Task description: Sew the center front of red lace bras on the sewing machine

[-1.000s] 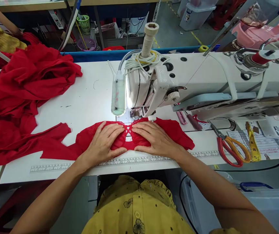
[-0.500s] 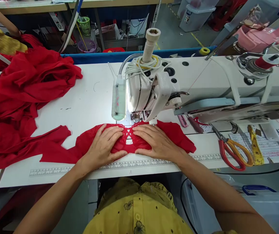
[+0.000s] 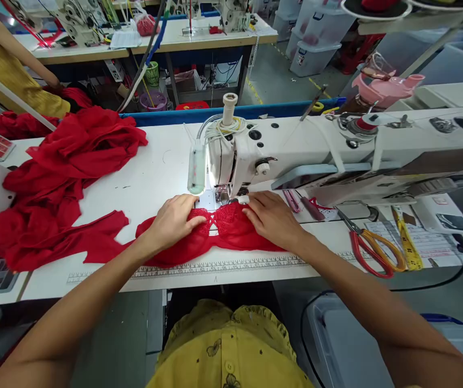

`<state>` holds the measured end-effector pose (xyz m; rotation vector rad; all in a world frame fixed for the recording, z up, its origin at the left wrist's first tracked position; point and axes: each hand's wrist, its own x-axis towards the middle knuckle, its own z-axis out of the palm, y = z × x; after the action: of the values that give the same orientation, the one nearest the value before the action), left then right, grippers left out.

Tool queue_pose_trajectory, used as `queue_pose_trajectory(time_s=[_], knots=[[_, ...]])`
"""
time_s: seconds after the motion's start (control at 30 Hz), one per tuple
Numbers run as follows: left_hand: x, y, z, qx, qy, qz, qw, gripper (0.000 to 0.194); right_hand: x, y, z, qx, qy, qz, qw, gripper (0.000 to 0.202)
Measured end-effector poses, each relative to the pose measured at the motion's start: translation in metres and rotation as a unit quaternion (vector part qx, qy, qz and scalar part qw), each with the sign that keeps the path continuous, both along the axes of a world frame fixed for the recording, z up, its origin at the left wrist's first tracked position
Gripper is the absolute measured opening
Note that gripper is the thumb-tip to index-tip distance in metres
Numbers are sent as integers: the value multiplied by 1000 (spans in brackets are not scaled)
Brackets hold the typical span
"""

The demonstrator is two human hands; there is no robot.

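Right hand (image 3: 274, 217) shifted outward on garment (image 3: 233, 231) near numbered ruler (image 3: 223, 267).

Floor (image 3: 275, 81): grey, marked with yellow lines (image 3: 254, 91).
Rear table (image 3: 174, 39): white top, tan edge (dark legs below).
Storage bins (image 3: 312, 59): translucent, lidded, stacked.

Textured red lace (image 3: 231, 217) is seen between the left hand (image 3: 175, 220) and right hand (image 3: 275, 220); smooth white sewing-machine casing (image 3: 296, 143) is shown beyond them.

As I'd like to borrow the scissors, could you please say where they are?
In the head view, the scissors lie at right on the table, just left of the yellow tape measure.
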<state>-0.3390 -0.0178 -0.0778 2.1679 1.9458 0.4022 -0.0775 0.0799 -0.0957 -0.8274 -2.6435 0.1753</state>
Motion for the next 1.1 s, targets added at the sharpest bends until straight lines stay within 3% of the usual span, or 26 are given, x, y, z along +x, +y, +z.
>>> queue_pose_trajectory(time_s=[0.1, 0.27, 0.37, 0.5, 0.73, 0.9, 1.1], knots=[[3, 17, 1, -77, -5, 25, 997, 42, -1, 7, -4, 17, -37, -13, 999, 31], [5, 30, 9, -171, -108, 19, 979, 26, -5, 4, -1, -31, -59, -15, 998, 17], [2, 26, 16, -202, -164, -11, 965, 24, 0, 0, 9, -82, -8, 10, 997, 18], [2, 11, 26, -231, -306, -42, 923, 29, 11, -7, 26, -127, 33, 57, 990, 18], [15, -6, 39, -224, -345, -51, 910, 29, -14, -26, 34, -202, 74, 141, 966, 34], [19, -14, 40, -215, -346, -29, 913, 27, -35, -29, 31, -257, 102, 150, 949, 8], [19, -22, 36, -152, -321, -6, 935, 20, -38, -30, 30, -255, 93, 168, 948, 13]])
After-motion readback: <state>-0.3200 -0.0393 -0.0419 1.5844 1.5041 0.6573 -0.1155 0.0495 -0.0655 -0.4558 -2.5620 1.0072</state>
